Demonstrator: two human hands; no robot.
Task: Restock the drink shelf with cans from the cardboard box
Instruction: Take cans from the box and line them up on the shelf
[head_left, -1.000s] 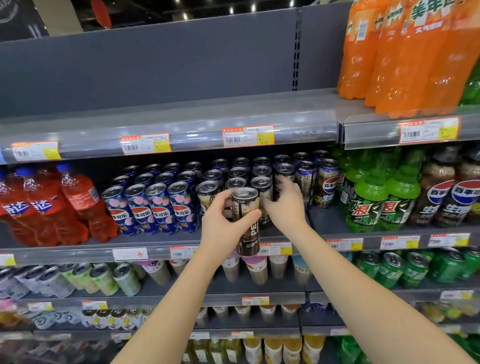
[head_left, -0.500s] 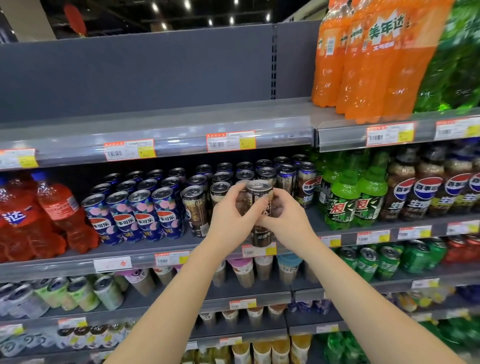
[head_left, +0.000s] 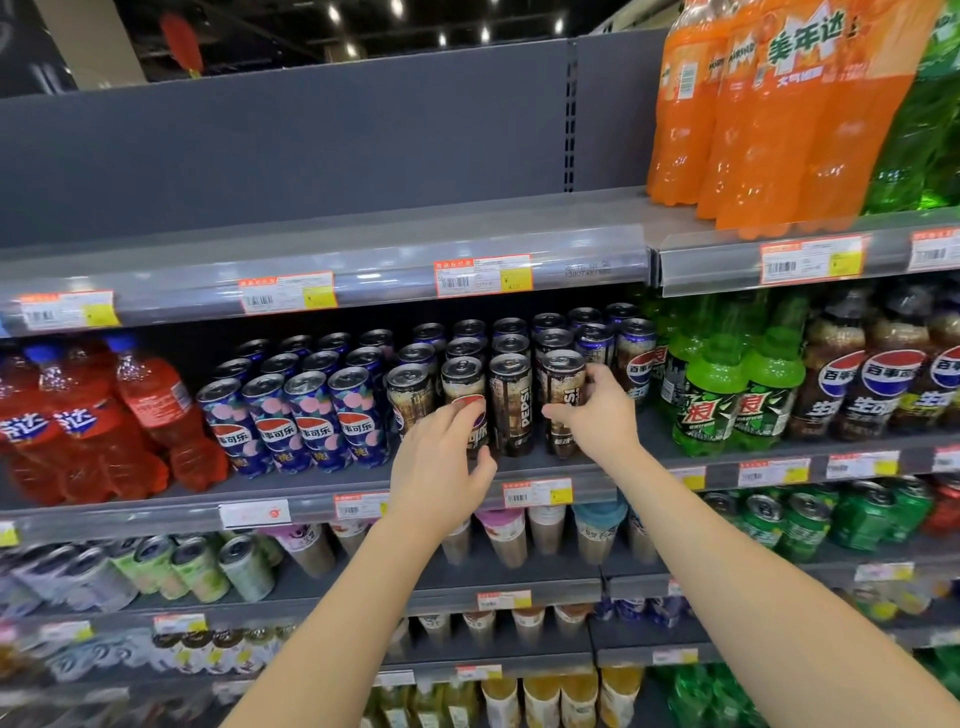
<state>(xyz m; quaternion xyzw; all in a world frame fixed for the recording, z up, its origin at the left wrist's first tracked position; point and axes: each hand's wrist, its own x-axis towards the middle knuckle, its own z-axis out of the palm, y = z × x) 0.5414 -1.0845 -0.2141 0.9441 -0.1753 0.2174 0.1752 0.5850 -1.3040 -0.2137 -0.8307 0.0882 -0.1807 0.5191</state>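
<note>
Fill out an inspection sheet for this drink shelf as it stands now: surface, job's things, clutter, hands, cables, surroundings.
Surface: grey middle shelf, price tags along its front lip.
Job's things: front row of four upright brown cans; the second brown can and the rightmost brown can are in hand; cardboard box not in view.
Clutter: nothing seen.
Hands: left hand grips the second brown can; right hand pinches the rightmost brown can between thumb and fingers.
Cables: nothing seen.
Surroundings: blue cans and red bottles to the left, green bottles to the right, orange bottles on the shelf above, cups below.
</note>
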